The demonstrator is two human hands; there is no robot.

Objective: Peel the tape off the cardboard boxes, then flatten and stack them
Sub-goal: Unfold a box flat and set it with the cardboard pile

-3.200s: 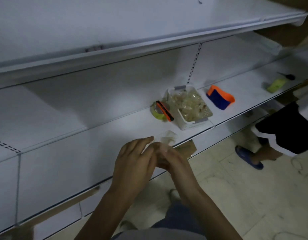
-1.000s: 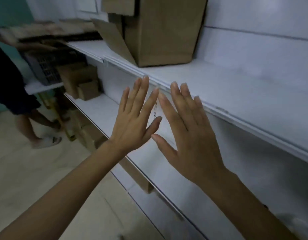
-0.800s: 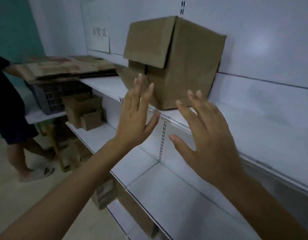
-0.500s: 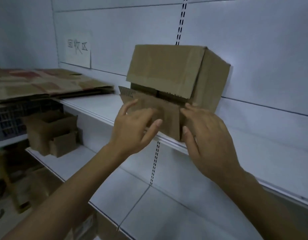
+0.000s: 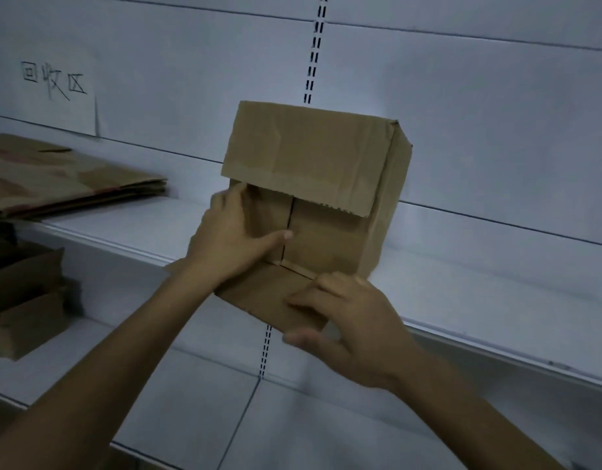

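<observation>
Here the cardboard box (image 5: 326, 154) sits at the centre of the frame on the upper white shelf (image 5: 479, 300). It lies on its side with its back to the rear panel and its flapped end turned straight at the hands. Its depth therefore runs away from the viewer, and any pull would bring it forward off the shelf edge. The top flap (image 5: 303, 164) hangs down over the opening. The bottom flap (image 5: 269, 293) juts out towards the lower centre of the frame, past the shelf lip. The two inner flaps are folded shut and meet in a vertical seam, so what the box holds, if anything, is hidden. The left hand (image 5: 228, 239) lies on the left inner flap (image 5: 269, 212), thumb straight across towards the seam and fingers reaching up under the top flap. Whether those fingers hook behind anything cannot be told. The right hand (image 5: 353, 327), lower in the frame and nearer the camera, pinches the bottom flap's right corner, fingers on top and thumb beneath. Both hands are on the near face, so the box seems ready to be drawn out and its seams checked. No tape shows plainly from here. At the left of the frame a stack of flattened cardboard (image 5: 62, 184) rests on the same shelf beneath a handwritten paper sign (image 5: 55, 86). Smaller boxes (image 5: 21, 300) stand on the shelf below.
</observation>
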